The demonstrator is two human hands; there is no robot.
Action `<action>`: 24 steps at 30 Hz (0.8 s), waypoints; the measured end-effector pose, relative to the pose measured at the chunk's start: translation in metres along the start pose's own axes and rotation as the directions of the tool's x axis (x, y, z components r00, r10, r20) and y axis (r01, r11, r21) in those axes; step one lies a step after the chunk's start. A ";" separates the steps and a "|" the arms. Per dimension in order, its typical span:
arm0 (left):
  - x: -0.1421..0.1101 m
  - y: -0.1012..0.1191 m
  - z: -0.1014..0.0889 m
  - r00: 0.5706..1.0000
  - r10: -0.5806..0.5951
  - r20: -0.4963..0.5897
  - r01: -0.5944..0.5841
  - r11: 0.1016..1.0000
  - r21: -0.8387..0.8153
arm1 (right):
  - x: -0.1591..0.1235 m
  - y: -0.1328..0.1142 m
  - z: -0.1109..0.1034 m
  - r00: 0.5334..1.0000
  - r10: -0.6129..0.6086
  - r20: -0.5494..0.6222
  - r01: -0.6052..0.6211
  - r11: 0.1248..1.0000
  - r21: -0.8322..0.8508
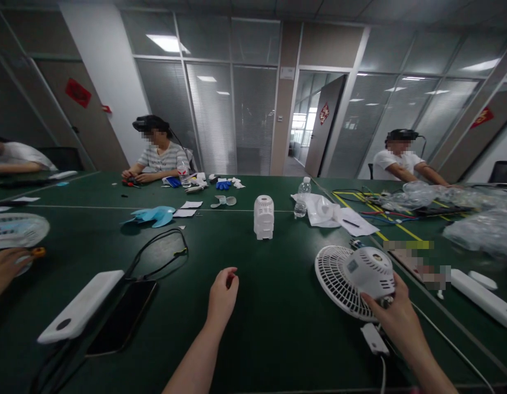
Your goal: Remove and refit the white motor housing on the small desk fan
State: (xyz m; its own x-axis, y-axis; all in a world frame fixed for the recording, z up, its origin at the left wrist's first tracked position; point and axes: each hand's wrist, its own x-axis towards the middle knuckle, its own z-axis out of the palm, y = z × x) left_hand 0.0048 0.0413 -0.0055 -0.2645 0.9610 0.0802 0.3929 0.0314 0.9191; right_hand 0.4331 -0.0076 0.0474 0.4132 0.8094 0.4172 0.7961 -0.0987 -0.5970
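Note:
My right hand (pixel 395 314) grips the lower edge of a rounded white fan motor housing (pixel 370 271), its thumb and fingers on either side. The housing sits over a round white fan grille (pixel 331 273), covering part of it. Just below is a small white block (pixel 374 338) with a cable. On the green table rests my left hand (pixel 223 295), fingers loosely curled, with a gap at the thumb and nothing visible in them. Beyond it stands an upright white vented plastic part (pixel 264 218).
Left of me are a black phone (pixel 122 317), a white power bank (pixel 83 306), a black cable (pixel 155 273) and blue fan blades (pixel 153 216). Another person's hand (pixel 9 268) is at the far left. A water bottle (pixel 303 197) and plastic bags (pixel 483 230) lie beyond, right.

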 end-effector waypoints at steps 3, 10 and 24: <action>0.003 -0.004 0.003 0.999 0.032 -0.011 -0.032 0.999 -0.015 | 0.004 0.016 -0.011 0.999 -0.003 -0.038 0.002 0.999 -0.037; 0.002 -0.003 0.002 0.999 0.040 -0.015 -0.041 0.999 -0.028 | 0.009 -0.019 -0.021 0.945 -0.185 -0.271 0.133 0.971 -0.198; 0.003 0.002 0.003 0.997 0.051 -0.052 -0.053 0.998 -0.041 | 0.121 -0.115 0.091 1.000 -0.029 -0.010 0.026 0.977 -0.210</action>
State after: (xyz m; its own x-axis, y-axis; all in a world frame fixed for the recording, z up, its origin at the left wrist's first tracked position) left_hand 0.0074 0.0451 -0.0043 -0.2895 0.9458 0.1472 0.3698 -0.0313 0.9286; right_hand 0.3512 0.1548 0.1040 0.3944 0.8059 0.4416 0.8820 -0.1969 -0.4282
